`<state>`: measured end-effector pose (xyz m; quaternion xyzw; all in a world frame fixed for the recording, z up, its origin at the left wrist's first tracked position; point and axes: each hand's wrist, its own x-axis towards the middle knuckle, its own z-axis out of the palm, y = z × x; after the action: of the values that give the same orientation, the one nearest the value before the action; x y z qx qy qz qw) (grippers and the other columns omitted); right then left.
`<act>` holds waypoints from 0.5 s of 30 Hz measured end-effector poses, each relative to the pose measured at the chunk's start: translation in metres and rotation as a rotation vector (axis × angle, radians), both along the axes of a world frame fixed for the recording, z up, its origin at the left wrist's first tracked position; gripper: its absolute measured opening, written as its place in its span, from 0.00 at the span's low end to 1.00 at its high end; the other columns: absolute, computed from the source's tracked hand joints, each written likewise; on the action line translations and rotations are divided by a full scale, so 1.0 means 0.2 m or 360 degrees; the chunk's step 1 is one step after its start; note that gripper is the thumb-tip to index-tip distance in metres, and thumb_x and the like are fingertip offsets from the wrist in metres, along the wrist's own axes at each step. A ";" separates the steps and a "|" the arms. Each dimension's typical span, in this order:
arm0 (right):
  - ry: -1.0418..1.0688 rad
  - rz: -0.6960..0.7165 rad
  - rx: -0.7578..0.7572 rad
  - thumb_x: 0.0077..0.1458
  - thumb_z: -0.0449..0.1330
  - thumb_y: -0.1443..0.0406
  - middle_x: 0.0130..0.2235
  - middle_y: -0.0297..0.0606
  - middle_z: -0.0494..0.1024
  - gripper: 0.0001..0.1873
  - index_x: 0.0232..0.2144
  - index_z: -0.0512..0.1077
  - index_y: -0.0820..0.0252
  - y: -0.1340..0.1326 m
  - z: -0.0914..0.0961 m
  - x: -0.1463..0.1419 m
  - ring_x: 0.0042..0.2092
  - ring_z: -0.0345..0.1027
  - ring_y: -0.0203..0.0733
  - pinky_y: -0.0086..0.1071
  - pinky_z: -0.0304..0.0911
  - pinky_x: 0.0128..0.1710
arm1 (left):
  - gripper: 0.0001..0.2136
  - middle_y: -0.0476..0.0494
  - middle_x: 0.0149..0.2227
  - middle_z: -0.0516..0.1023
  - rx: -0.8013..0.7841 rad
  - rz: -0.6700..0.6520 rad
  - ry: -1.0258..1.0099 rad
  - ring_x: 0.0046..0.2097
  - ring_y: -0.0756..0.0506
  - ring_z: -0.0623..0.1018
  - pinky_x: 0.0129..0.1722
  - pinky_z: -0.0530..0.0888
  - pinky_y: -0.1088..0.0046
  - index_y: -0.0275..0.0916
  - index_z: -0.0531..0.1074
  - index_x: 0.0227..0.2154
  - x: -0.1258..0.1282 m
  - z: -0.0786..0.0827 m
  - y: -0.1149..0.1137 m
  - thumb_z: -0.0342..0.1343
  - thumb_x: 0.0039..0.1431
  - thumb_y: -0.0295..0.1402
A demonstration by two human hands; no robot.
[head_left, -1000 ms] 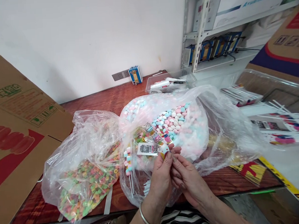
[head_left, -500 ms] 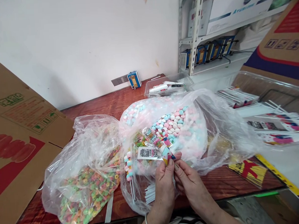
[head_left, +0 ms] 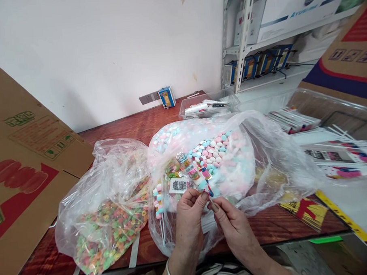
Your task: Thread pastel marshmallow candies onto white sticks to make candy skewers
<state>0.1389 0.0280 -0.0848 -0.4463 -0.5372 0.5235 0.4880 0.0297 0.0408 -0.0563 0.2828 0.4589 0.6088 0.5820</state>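
Observation:
My left hand [head_left: 188,220] and my right hand [head_left: 232,224] meet at the table's front edge, fingers pinched together on a narrow printed candy packet [head_left: 195,174] that slants up to the left. The packet lies over a large clear plastic bag of pink, blue and white candies [head_left: 214,152]. A candy skewer on white sticks [head_left: 158,203] rests just left of my left hand. Left of that lies a second clear bag of multicoloured ring candies [head_left: 108,226].
A big cardboard box [head_left: 26,160] stands at the left. At the back sit a clear tray with tools [head_left: 208,106] and a blue device [head_left: 166,97] by the wall. Printed packets and white sticks [head_left: 332,147] lie at the right; metal shelving [head_left: 258,33] rises behind.
Both hands have shifted slightly toward me and kept their pinch on the packet. Its upper end now tilts more upright. The camera view has moved a little.

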 end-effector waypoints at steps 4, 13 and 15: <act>0.0002 0.0012 0.0011 0.63 0.53 0.54 0.25 0.30 0.62 0.16 0.28 0.69 0.56 -0.01 0.01 0.01 0.27 0.53 0.36 0.28 0.52 0.25 | 0.10 0.51 0.25 0.74 0.0019 -0.0095 0.0215 0.29 0.52 0.71 0.33 0.68 0.77 0.36 0.72 0.24 -0.01 -0.02 -0.02 0.67 0.50 0.34; -0.0068 0.0040 0.0037 0.64 0.53 0.53 0.24 0.29 0.60 0.16 0.30 0.69 0.56 -0.01 0.01 0.02 0.26 0.52 0.36 0.28 0.51 0.25 | 0.11 0.46 0.33 0.81 -0.0025 -0.0052 0.0155 0.36 0.49 0.75 0.39 0.70 0.75 0.39 0.81 0.35 -0.06 0.03 -0.02 0.66 0.50 0.38; -0.0085 0.0079 0.0061 0.64 0.52 0.54 0.24 0.29 0.61 0.16 0.29 0.69 0.56 -0.02 0.01 0.01 0.26 0.52 0.36 0.28 0.51 0.25 | 0.09 0.47 0.30 0.81 -0.0025 -0.0009 0.0105 0.33 0.50 0.75 0.38 0.70 0.75 0.38 0.81 0.31 -0.06 0.02 -0.02 0.68 0.48 0.37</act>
<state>0.1405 0.0238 -0.0828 -0.4372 -0.5708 0.5129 0.4690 0.0167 0.0370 -0.0520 0.2995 0.4818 0.5940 0.5704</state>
